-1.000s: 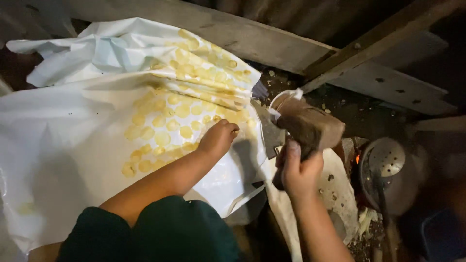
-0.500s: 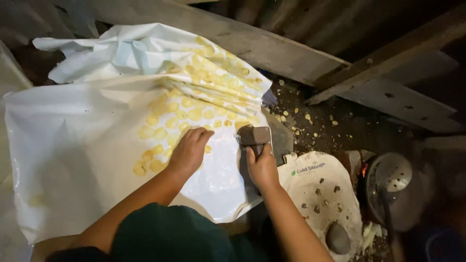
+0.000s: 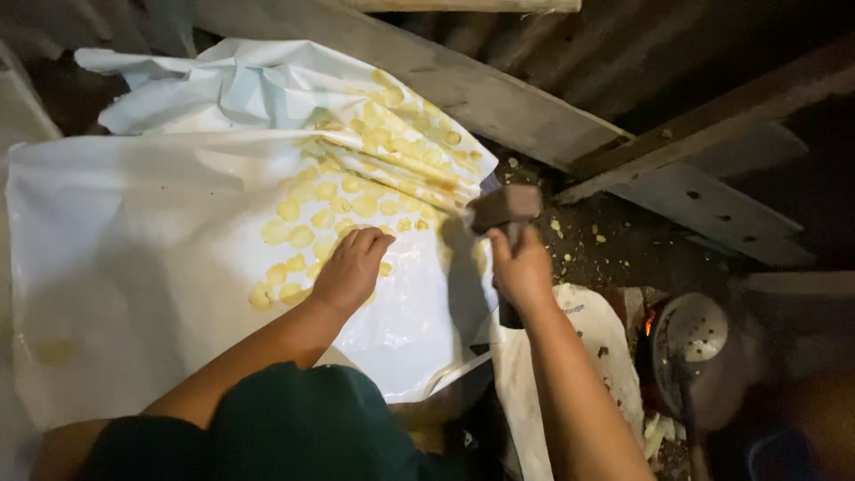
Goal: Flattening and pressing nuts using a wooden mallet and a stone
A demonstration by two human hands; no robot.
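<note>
dim shed floor | left hand (image 3: 352,267) flat on yellow-dotted white sheet (image 3: 160,267) | right hand (image 3: 521,267) grip holding mallet (image 3: 503,207)

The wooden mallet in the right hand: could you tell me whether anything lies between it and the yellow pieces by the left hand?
Only the white plastic sheet covers the yellow pieces; otherwise nothing visible separates them from the wooden mallet gripped by the right hand. The left hand presses beside them.

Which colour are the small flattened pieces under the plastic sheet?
The small flattened round pieces are pale yellow, under the white plastic sheet; the head view shows them.
</note>
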